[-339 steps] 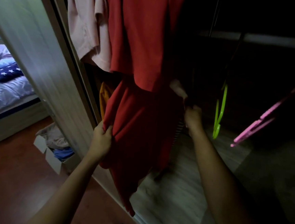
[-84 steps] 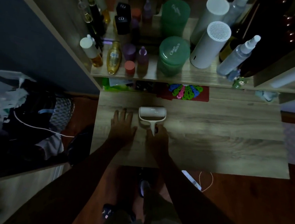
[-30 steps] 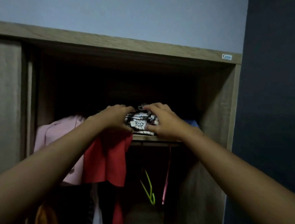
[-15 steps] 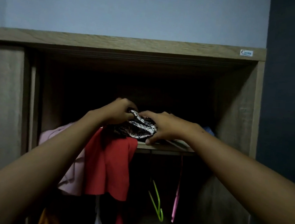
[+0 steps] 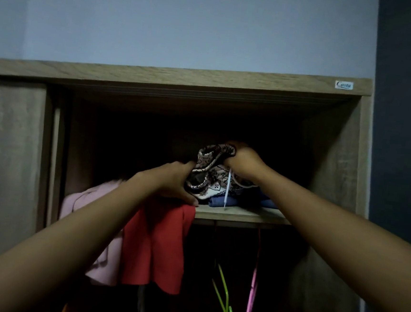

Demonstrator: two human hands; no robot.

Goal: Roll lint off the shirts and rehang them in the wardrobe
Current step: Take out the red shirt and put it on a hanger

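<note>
On the wardrobe (image 5: 206,79) shelf (image 5: 244,213), the right hand (image 5: 242,162) clenches the top of the patterned shirt (image 5: 210,178) bunched above folded blue clothes (image 5: 223,201), while the left hand (image 5: 172,180) clasps its lower side between fingers and thumb

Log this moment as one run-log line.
place: wardrobe upper shelf | right hand: grips patterned garment at top | left hand: holds its side | underneath: folded blue clothes | below: red shirt hanging
</note>
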